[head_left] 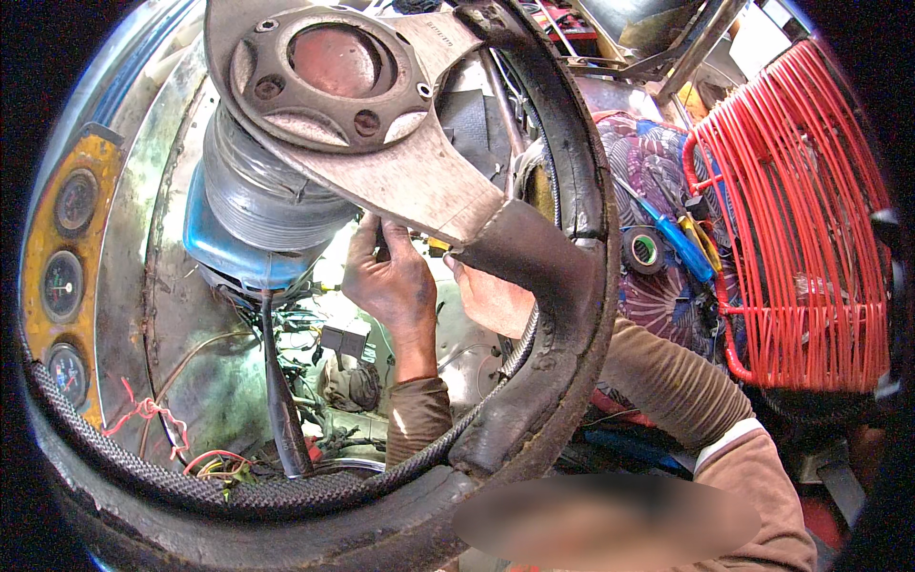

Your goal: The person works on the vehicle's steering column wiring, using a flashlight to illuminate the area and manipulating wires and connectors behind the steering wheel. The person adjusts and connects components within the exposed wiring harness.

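Behind steering wheel point(534, 286), two hands, left hand point(391, 281), right hand point(496, 300)

Worn matt metal steering wheel point(381, 124), cracked rubber rim.

Steering wheel point(534, 286) across cramped wiring point(324, 381)

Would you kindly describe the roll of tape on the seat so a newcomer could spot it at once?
Start at the red wire basket on the right. Just to its left, on the patterned cloth, lies the roll of tape. It is a small black ring with a green core, beside a blue-handled screwdriver, the only round thing there.
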A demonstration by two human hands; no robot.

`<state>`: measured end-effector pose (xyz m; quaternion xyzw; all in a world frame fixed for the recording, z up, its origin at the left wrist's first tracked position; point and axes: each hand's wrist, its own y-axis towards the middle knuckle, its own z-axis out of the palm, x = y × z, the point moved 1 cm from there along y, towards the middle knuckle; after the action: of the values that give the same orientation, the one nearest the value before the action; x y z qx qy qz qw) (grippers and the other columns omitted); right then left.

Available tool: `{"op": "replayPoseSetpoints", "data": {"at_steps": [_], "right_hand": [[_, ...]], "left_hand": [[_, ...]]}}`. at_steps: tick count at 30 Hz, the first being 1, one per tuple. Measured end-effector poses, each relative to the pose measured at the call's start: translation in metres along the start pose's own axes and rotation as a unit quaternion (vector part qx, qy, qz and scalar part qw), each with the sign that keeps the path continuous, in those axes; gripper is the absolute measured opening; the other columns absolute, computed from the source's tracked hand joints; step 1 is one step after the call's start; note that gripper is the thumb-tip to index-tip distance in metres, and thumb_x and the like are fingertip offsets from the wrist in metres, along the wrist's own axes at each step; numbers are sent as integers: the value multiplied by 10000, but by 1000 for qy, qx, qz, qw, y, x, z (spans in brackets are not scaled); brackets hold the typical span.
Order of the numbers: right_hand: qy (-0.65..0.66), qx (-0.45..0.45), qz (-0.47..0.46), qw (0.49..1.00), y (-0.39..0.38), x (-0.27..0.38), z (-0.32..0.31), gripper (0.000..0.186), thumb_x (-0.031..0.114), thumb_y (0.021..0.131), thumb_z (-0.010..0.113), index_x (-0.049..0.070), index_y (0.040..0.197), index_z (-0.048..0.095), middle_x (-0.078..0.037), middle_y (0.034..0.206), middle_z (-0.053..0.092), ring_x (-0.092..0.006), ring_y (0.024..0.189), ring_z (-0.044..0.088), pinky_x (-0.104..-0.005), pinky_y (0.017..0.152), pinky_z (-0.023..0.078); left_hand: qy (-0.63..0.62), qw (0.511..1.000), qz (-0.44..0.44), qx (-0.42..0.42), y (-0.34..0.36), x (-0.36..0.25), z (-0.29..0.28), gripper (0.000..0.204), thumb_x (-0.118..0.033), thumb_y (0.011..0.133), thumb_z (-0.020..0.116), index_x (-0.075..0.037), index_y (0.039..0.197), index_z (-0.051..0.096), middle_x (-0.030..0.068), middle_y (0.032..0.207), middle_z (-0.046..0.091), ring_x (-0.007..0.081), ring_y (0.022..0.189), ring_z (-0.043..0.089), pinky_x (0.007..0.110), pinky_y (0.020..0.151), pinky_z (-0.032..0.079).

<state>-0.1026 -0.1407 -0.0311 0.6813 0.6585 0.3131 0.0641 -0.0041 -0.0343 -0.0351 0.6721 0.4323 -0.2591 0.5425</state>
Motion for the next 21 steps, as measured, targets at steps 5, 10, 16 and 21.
{"op": "replayPoseSetpoints", "data": {"at_steps": [5, 10, 16, 21], "right_hand": [[10, 2, -6, 1000, 7, -4, 2, 371, 202, 907, 586, 62, 1250, 605, -175, 1189, 630, -335, 1112, 595, -432, 954, 478], [55, 15, 2, 998, 12, -12, 3, 386, 214, 904, 588, 70, 1262, 602, -167, 1214, 624, -321, 1138, 587, -427, 973, 473], [152, 80, 91, 981, 36, -31, 18, 404, 228, 900, 591, 80, 1276, 598, -157, 1245, 618, -306, 1170, 578, -420, 997, 467], [177, 168, 132, 961, 46, -26, 30, 420, 240, 896, 593, 88, 1287, 595, -149, 1270, 613, -292, 1197, 571, -415, 1016, 463]], "left_hand": [[-35, 998, -25, 44, 5, -3, -7, 225, -62, 942, 653, 92, 1094, 712, 149, 925, 750, 151, 797, 695, 285, 731, 546], [-15, 997, -6, 81, 16, -3, -15, 200, -44, 936, 640, 104, 1054, 706, 153, 864, 744, 162, 753, 695, 298, 705, 532], [53, 994, 10, 97, 13, -7, -15, 177, -71, 915, 659, 71, 1007, 712, 164, 844, 739, 225, 771, 714, 325, 711, 530], [77, 992, 38, 91, 14, -9, -10, 192, -112, 903, 674, 43, 1004, 725, 190, 880, 741, 275, 799, 731, 362, 721, 537]]}}
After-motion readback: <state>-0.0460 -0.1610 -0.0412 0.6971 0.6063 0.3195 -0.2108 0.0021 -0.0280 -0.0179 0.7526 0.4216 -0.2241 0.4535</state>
